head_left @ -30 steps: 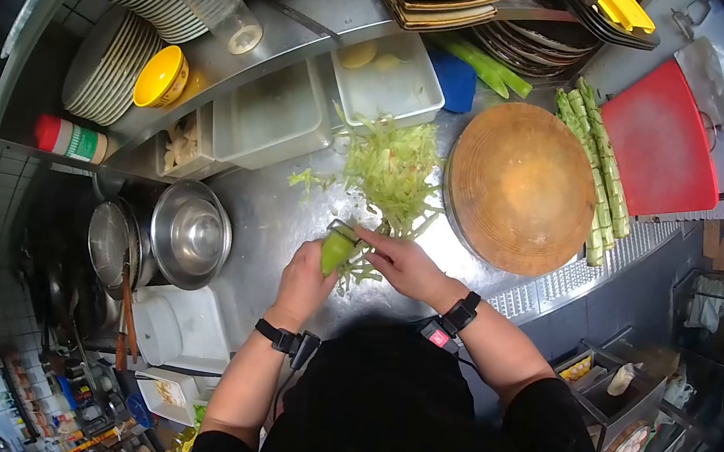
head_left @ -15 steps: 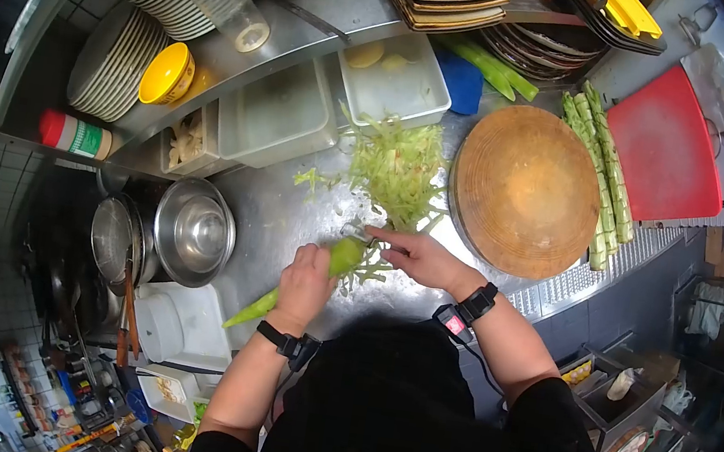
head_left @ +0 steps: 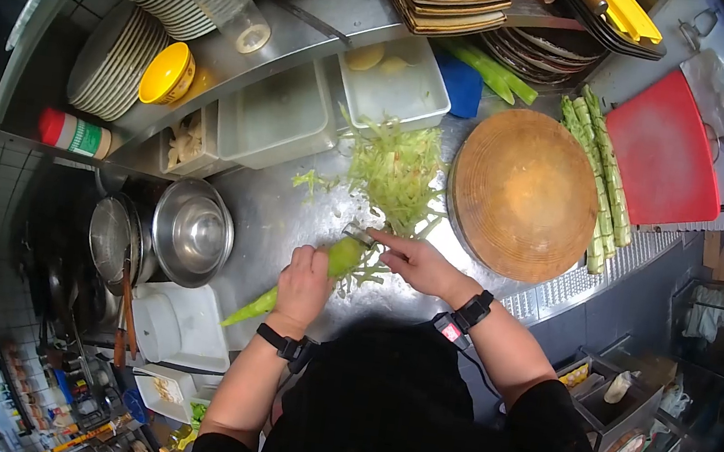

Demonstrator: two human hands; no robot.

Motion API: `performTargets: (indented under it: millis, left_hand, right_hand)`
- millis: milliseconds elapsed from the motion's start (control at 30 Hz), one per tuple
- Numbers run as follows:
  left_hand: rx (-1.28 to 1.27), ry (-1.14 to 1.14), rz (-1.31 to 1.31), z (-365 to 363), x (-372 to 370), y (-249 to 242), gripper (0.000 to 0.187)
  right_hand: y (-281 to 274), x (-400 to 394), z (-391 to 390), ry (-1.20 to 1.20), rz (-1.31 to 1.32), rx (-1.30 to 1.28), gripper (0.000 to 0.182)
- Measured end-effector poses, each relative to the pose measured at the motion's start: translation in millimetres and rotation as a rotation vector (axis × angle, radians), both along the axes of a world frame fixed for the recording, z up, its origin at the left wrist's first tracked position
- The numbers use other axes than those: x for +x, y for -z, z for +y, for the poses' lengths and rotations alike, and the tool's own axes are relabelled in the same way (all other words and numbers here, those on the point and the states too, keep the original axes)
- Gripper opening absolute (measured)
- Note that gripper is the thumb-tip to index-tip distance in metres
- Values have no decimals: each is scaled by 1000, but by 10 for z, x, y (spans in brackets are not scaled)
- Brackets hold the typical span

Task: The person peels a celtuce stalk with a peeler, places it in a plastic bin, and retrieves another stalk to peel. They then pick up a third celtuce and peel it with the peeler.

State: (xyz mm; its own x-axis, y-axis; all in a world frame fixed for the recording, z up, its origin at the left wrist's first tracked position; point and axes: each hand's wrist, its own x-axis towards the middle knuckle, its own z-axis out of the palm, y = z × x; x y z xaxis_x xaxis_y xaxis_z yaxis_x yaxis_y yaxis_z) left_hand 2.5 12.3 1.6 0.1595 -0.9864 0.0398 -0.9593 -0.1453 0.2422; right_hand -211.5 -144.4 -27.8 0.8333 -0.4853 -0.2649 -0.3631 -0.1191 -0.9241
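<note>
A long green stalk vegetable (head_left: 345, 258) lies slantwise over the steel counter, its thin tip toward the lower left. My left hand (head_left: 304, 282) is wrapped round its middle. At the thick upper end, my right hand (head_left: 410, 259) holds a small metal peeler (head_left: 360, 235), the index finger stretched along it. A heap of pale green peelings (head_left: 396, 171) lies just beyond, with more strips under the stalk. To the right of the heap is a round wooden chopping block (head_left: 526, 193).
Green stalks (head_left: 598, 175) and a red board (head_left: 663, 151) stand right of the block. White containers (head_left: 276, 114) line the back beneath a shelf of plates. Steel bowls (head_left: 194, 232) sit at the left, and a yellow bowl (head_left: 167, 73) is on the shelf.
Both hands stay in nearly the same place on the vegetable and peeler. The peeler and right hand have shifted very slightly at the stalk's thick end.
</note>
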Motion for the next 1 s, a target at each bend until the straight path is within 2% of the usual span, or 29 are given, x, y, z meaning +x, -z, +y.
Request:
performTargets:
  millis: [67,100,133,200,233,267,333,400,467,500,533,600,633,667,733,767,800,867,1000]
  left_hand:
    - [-50,-12,26,-10,-13,-23,47]
    - [-48,-10,27,6,-25,-13,47]
    - [-44,-33,42,20,-42,1,48]
    - [-45,-52,55,27,-50,9,49]
    - [-29,-72,101,28,-48,7,49]
    - [-16,-102,145,25,-44,17,50]
    - [-6,-107,161,72,-42,30,50]
    - [-16,-98,177,31,-32,61,49]
    - [3,-133,244,44,-40,90,47]
    - [4,-132,244,42,-48,75,47]
    - [1,-136,275,39,-53,59,45]
    - [-3,-140,306,34,-69,29,43]
    - [8,-170,351,23,-74,15,42]
    - [19,-198,395,8,-65,-5,40]
    - [23,-220,395,-81,-31,-54,39]
    - [51,-243,400,-40,-38,-71,38]
    - [57,-245,401,-24,-34,-53,38]
    - [84,-268,376,-67,-21,-1,37]
    - [71,-284,331,-103,-85,-7,37]
  right_hand:
    - [67,26,118,64,-379,-150,50]
    - [-69,-9,103,60,-145,26,49]
    - [75,-42,103,63,-144,27,49]
    - [353,-60,46,75,168,-300,49]
    - [376,-84,35,133,185,-266,48]
    - [408,-86,8,126,182,-271,48]
    - [172,-72,89,225,12,-177,49]
    - [-12,-30,88,157,80,-78,51]
    - [-17,-9,175,96,-173,-61,52]
    - [-118,8,206,75,-196,-13,51]
    - [-54,12,208,76,-196,-13,51]
    - [252,18,191,108,-128,-172,52]
    - [349,0,130,26,103,-307,49]
    - [426,-38,167,29,101,-309,49]
    - [268,-11,182,229,64,-215,50]
    - [132,-12,199,222,138,-99,51]
    - [76,16,262,221,140,-93,51]
    - [1,83,345,284,-23,56,52]
    - [-117,238,497,378,-208,-12,53]
